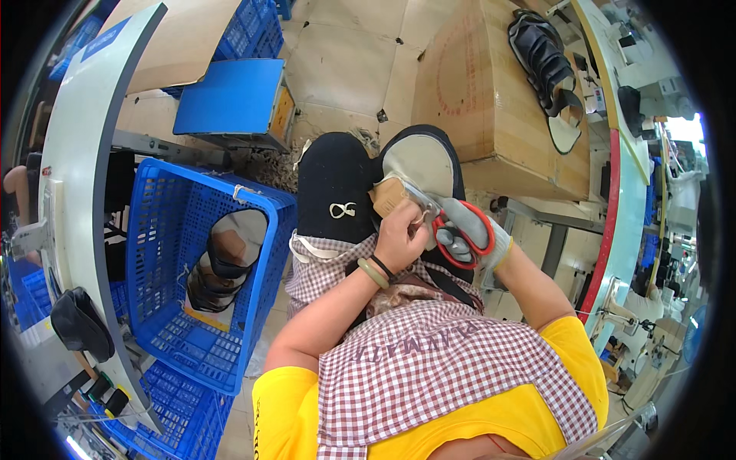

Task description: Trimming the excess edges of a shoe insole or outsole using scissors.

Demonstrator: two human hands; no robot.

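My right hand (468, 234), in a grey-palmed glove, grips scissors (477, 244) with red handles. Their metal blades point up and left, across a small tan piece (389, 197) with a pale edge. My left hand (402, 239), bare with a bracelet and dark band at the wrist, is closed, pinching this piece beside the blades; its fingertips are partly hidden. Under the blades, a pale rounded piece (420, 162) with a dark rim lies over my right knee. A small white looped scrap (342, 209) rests on the black cloth (333, 169) over my left knee.
On the left stands a blue plastic crate (264, 201) holding dark shoe uppers (222, 268). A cardboard box (468, 100) at the right bears strappy black uppers (540, 65). Beyond my knees is a blue-topped stool (230, 96). Workbenches flank both sides; scraps litter the floor.
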